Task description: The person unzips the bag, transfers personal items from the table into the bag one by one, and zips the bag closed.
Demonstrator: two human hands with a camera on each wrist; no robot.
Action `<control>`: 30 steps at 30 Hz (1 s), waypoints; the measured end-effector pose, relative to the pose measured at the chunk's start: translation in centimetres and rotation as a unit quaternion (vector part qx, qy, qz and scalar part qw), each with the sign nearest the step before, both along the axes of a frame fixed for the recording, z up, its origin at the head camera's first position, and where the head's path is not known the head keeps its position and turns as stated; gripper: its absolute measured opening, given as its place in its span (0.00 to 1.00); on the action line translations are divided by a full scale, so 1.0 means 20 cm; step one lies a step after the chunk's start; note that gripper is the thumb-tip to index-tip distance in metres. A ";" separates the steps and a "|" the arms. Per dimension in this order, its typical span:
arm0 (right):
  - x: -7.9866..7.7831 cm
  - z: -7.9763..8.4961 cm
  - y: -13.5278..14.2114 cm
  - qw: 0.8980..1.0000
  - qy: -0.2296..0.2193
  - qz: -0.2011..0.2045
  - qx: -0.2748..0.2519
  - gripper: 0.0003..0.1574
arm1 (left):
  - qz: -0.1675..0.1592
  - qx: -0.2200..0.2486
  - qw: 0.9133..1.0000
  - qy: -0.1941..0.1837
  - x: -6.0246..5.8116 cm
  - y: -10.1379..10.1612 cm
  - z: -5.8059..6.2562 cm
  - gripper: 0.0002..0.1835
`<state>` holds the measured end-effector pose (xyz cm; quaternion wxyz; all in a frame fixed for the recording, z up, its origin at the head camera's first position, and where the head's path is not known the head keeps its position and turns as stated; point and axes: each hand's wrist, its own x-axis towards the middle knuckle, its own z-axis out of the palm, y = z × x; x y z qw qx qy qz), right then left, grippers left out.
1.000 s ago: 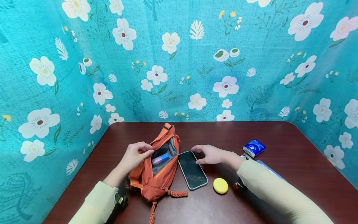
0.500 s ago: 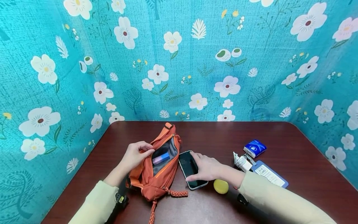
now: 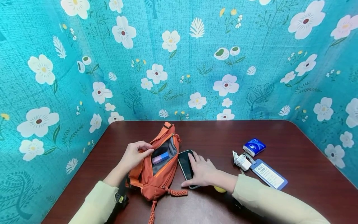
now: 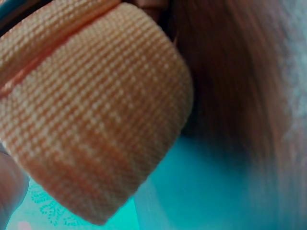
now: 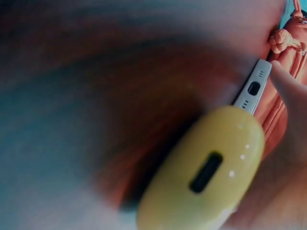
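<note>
While left hand pinches the left lip of the orange bag, holding it wide, right hand spans the phone, thumb and fingers apart, thumb at its near left edge. Phone is just right of the bag; can't tell if they touch. Blue-pink box sits in the bag. My read: step in hand is taking hold of the phone. Next move calls for closing on both long edges; yellow case, partly hidden under the right wrist, could snag.

Surface: dark red-brown table, glossy, glare on the near side. Right side: charger, card, blue pack farthest. Room: turquoise floral cloth far, left and right; nothing visible past it.
</note>
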<state>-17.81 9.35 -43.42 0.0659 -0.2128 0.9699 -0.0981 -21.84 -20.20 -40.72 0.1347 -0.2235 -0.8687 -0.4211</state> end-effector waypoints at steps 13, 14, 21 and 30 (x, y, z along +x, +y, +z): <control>-0.02 0.03 0.05 1.000 -0.016 0.020 -0.008 0.75 | -0.002 -0.005 1.000 0.009 0.00 0.00 0.00 0.05; -0.02 0.03 0.05 0.999 -0.019 0.024 -0.009 0.74 | -0.002 -0.005 1.000 0.009 0.00 0.00 0.00 0.05; -0.04 0.04 0.10 0.999 -0.020 0.036 0.015 0.73 | -0.003 -0.003 1.000 0.008 0.01 -0.01 0.00 0.04; -0.06 0.05 0.16 0.999 0.000 0.034 0.035 0.75 | -0.005 0.001 1.000 0.003 0.01 -0.01 0.00 0.05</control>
